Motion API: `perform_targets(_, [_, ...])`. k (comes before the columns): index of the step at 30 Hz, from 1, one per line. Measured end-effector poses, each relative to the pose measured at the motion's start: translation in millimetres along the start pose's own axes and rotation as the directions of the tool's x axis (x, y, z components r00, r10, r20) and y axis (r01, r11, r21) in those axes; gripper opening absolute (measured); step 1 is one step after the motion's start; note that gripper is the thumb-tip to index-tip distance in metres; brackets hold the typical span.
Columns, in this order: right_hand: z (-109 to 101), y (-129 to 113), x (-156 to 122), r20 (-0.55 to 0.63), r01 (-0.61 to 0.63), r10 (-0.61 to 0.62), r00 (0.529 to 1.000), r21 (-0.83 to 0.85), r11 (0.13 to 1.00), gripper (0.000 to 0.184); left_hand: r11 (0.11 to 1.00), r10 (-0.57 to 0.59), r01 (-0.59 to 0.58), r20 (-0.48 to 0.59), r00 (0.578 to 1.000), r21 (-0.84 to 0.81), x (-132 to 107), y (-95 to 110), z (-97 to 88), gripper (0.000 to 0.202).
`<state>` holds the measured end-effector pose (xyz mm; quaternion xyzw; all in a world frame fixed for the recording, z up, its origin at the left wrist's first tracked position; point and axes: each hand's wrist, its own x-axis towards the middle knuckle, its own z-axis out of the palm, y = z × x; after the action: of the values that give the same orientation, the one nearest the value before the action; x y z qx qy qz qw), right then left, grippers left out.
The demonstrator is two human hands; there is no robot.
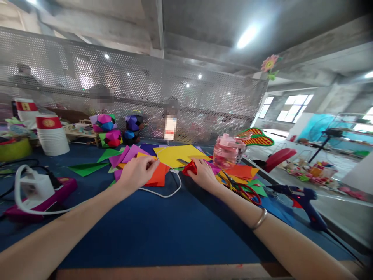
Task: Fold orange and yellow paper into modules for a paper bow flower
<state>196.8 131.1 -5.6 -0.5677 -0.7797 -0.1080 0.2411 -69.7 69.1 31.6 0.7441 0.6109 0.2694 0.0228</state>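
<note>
My right hand (204,174) is closed around a small red piece of folded paper (189,168), its thumb along the near side. A bracelet circles that wrist. My left hand (141,171) has curled fingers above orange paper sheets (159,179); whether they pinch anything is hidden. Behind both hands lies a large yellow sheet (177,154), with purple paper (132,152) and green paper (87,168) to the left. A white cable (167,195) loops between the hands. A phone-like upright object (169,128) stands against the mesh panel.
Scissors with red handles (250,194) and a blue glue gun (305,202) lie to the right, near a pink bottle (225,151). On the left are a purple power strip (65,186), stacked paper cups (52,136) and folded paper balls (107,130). A perforated panel (136,85) closes the back.
</note>
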Motion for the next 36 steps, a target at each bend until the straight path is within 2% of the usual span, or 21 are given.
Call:
perform_targets(4, [5.9, 5.9, 8.2, 0.035, 0.003, -0.005, 0.999, 0.061, 0.998, 0.033, 1.000, -0.021, 0.021, -0.020, 1.000, -0.018, 11.3, -18.7, -5.7, 0.029])
perform_targets(8, [8.8, 8.0, 10.3, 0.042, -0.003, 0.000, 0.999, 0.083, 0.997, 0.032, 0.999, 0.030, -0.028, 0.051, 0.998, -0.033, 11.9, -20.8, -3.9, 0.029])
perform_targets(14, [7.1, 4.2, 5.7, -0.025, 0.029, -0.027, 0.999, 0.083, 0.996, 0.034, 0.984, 0.176, -0.169, 0.193, 0.965, -0.056, 2.3, -17.1, 9.4, 0.032])
perform_targets(19, [-0.1, -2.0, -3.6, -0.082, 0.095, -0.087, 0.993, 0.091, 0.991, 0.040, 0.981, 0.195, -0.190, 0.246, 0.949, -0.044, 2.6, -28.5, 19.1, 0.034])
perform_targets(21, [-5.4, -6.5, -8.9, -0.110, 0.131, -0.121, 0.987, 0.095, 0.987, 0.048, 0.983, 0.185, -0.180, 0.253, 0.950, -0.043, 4.6, -31.6, 20.8, 0.034])
perform_targets(24, [-16.6, -16.5, -19.1, -0.164, 0.191, -0.172, 0.971, 0.107, 0.976, 0.059, 0.988, 0.152, -0.148, 0.241, 0.959, -0.034, 7.5, -32.0, 20.2, 0.033])
perform_targets(31, [-38.4, -46.3, -46.9, -0.238, 0.402, -0.364, 0.900, 0.138, 0.905, 0.039, 1.000, 0.018, -0.019, 0.063, 0.998, 0.018, 6.8, -16.8, 7.3, 0.031])
perform_targets(36, [-40.8, -56.2, -55.4, -0.262, 0.506, -0.465, 0.846, 0.118, 0.855, 0.047, 0.996, 0.075, -0.074, 0.016, 0.997, -0.058, -7.3, 7.6, 6.1, 0.028])
